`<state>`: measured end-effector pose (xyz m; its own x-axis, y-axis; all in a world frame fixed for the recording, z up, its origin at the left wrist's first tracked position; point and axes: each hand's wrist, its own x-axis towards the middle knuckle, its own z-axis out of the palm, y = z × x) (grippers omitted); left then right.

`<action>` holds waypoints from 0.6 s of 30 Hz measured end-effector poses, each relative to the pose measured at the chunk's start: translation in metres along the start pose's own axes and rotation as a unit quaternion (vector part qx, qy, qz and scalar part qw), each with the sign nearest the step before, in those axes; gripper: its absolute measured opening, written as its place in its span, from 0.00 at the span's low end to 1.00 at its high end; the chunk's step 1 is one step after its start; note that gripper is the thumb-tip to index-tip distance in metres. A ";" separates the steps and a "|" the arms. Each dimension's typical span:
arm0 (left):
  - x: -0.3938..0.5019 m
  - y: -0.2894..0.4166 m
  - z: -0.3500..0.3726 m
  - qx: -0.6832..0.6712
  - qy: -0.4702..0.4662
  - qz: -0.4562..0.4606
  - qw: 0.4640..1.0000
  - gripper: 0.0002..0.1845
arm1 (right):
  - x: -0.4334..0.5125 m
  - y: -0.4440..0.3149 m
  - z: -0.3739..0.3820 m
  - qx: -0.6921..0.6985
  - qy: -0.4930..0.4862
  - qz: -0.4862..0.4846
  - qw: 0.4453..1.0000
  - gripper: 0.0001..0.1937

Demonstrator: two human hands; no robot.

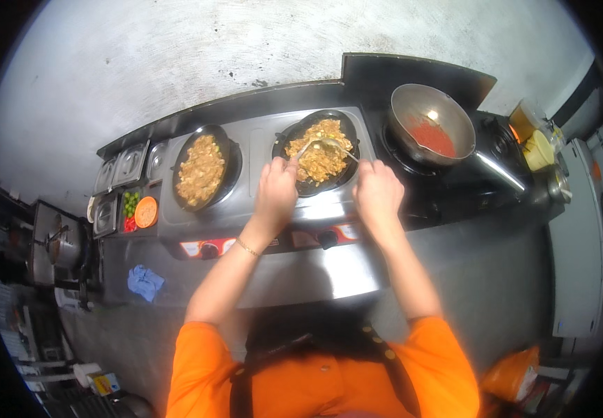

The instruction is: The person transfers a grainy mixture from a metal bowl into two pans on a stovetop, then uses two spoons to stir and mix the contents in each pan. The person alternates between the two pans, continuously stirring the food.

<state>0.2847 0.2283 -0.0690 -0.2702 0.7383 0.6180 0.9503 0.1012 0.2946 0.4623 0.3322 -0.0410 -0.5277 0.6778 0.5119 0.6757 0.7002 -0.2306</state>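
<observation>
Over the black oval sizzling pan (354,133) on the right burner, both my hands work with metal utensils. My left hand (276,187) grips one utensil (304,149), apparently a spoon or fork, slanting into the chopped, browned food (319,170). A metal spoon (341,148) is held in my right hand (378,189), its bowl meeting the other utensil above the food. The exact shape of the left utensil's tip is unclear. To the left, a second oval pan (223,138) sits tilted in view, filled with similar chopped food (200,172).
A deep steel pan (403,102) with red contents stands on the right stove, its handle (500,171) pointing front right. Lidded steel containers (131,163), green and red chopped produce (131,204) and an orange bowl (146,212) are at left. A blue cloth (145,282) lies nearer.
</observation>
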 end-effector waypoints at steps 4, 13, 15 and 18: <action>0.002 0.001 -0.003 0.016 -0.006 -0.003 1.000 0.13 | -0.010 0.001 0.013 0.085 -0.003 0.014 0.996 0.17; -0.005 0.005 -0.020 0.050 -0.029 0.004 0.998 0.22 | -0.005 0.001 0.040 0.151 0.053 0.044 0.986 0.14; -0.002 0.010 -0.030 0.049 -0.042 0.009 0.998 0.23 | -0.009 -0.013 0.030 0.144 0.035 0.011 0.989 0.13; -0.011 0.003 -0.036 0.045 -0.053 0.016 0.997 0.23 | 0.002 0.001 0.047 0.090 0.020 0.048 0.995 0.11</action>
<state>0.2853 0.1959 -0.0486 -0.2267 0.8077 0.5442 0.9694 0.1332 0.2062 0.4379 0.3451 -0.0794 -0.4416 0.7368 0.5119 0.6168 0.6637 -0.4232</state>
